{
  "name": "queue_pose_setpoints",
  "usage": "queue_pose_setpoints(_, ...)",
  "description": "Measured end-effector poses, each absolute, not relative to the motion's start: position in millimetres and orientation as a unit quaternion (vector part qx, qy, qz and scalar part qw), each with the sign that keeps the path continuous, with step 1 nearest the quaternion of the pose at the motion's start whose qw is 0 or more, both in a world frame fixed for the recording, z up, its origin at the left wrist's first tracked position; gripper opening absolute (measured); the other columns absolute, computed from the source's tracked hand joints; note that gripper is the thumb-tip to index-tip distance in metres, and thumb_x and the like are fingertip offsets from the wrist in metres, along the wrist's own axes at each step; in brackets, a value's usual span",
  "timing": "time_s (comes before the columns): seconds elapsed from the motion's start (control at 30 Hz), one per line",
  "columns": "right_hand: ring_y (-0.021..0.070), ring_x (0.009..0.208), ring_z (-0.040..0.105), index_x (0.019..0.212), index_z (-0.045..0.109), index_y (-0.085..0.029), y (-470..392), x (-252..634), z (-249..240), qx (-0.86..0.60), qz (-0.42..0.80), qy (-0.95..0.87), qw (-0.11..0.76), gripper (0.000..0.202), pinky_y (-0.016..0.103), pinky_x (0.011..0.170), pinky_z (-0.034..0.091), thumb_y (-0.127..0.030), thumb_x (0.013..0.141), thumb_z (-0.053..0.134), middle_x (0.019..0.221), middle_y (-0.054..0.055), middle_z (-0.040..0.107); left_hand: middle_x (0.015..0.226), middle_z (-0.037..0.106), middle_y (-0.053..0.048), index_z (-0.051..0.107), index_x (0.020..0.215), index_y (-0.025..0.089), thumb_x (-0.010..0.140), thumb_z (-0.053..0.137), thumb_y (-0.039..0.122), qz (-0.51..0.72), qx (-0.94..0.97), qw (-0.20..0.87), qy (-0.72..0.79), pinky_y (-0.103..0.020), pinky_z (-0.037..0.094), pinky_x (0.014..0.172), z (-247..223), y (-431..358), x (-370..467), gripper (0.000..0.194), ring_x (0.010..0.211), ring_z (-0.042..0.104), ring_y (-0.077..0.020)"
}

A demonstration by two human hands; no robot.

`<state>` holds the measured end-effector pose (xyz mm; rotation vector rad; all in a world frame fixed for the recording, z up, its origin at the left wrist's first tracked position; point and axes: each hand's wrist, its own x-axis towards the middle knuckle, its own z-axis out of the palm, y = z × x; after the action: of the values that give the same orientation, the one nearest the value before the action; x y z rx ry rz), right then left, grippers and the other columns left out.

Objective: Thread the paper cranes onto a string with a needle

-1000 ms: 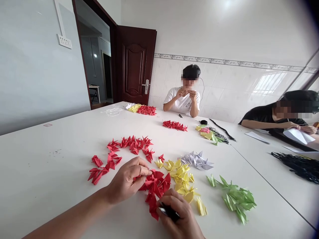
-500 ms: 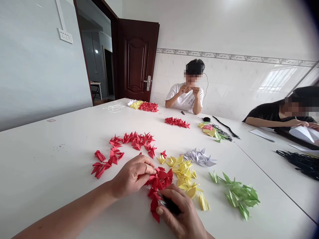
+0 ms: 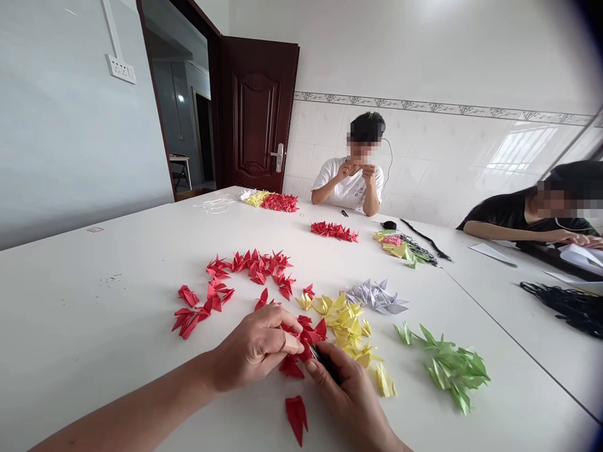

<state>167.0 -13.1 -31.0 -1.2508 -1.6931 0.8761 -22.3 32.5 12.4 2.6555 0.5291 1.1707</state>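
Note:
Over a pile of red folded paper pieces (image 3: 315, 331), my left hand (image 3: 264, 342) is closed, its fingertips pinched at a red piece. My right hand (image 3: 346, 383) is wrapped round a small black tool (image 3: 328, 366), whose metal tip meets the red paper by my left fingertips. One red piece (image 3: 296, 417) lies alone near the front edge. Yellow folded pieces (image 3: 347, 320) lie just right of the red pile. More red pieces (image 3: 257, 263) form a curved row beyond my left hand.
White pieces (image 3: 375, 296) and green pieces (image 3: 456, 367) lie to the right. Farther back are another red cluster (image 3: 333, 231) and black cords (image 3: 565, 307). A person in white (image 3: 348, 182) sits across the table; another in black (image 3: 513, 213) handles paper at right.
My right hand has moved up and forward with the tool, closer to my left fingertips. The red piece formerly beside it now lies apart, nearer the front edge.

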Motion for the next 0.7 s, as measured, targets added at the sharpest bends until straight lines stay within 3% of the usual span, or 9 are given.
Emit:
queue_pose_setpoints(0.2, 0.0163, 0.066, 0.054, 0.09, 0.065, -0.016, -13.6, 167.0, -28.9, -0.505, 0.344, -0.681, 0.403, 0.032, 0.023, 0.058, 0.044, -0.045, 0.083, 0.052, 0.073, 0.003, 0.063, 0.087, 0.061, -0.007, 0.066, 0.082, 0.017, 0.078, 0.051, 0.002, 0.401, 0.895, 0.092, 0.174, -0.021, 0.049, 0.063, 13.8, 30.8, -20.8, 0.021, 0.076, 0.058, -0.012)
queue_pose_setpoints(0.53, 0.009, 0.05, 0.037, 0.076, 0.062, -0.015, -13.4, 166.5, -27.4, -0.515, 0.326, -0.686, 0.397, 0.031, 0.018, 0.045, 0.034, -0.043, 0.084, 0.051, 0.058, -0.003, 0.046, 0.089, 0.061, -0.007, 0.066, 0.084, 0.018, 0.078, 0.049, 0.002, 0.391, 0.895, 0.093, 0.194, -0.024, 0.05, 0.067, 10.2, 36.6, -23.7, 0.024, 0.076, 0.058, -0.0125)
queue_pose_setpoints(0.7, 0.009, 0.049, 0.038, 0.076, 0.062, -0.015, -15.8, 167.1, -29.7, -0.512, 0.302, -0.695, 0.405, 0.03, 0.017, 0.043, 0.034, -0.042, 0.084, 0.051, 0.059, -0.002, 0.049, 0.089, 0.061, -0.007, 0.065, 0.087, 0.017, 0.079, 0.049, 0.004, 0.395, 0.893, 0.092, 0.198, -0.025, 0.05, 0.068, 10.2, 40.2, -25.3, 0.022, 0.078, 0.059, -0.013)
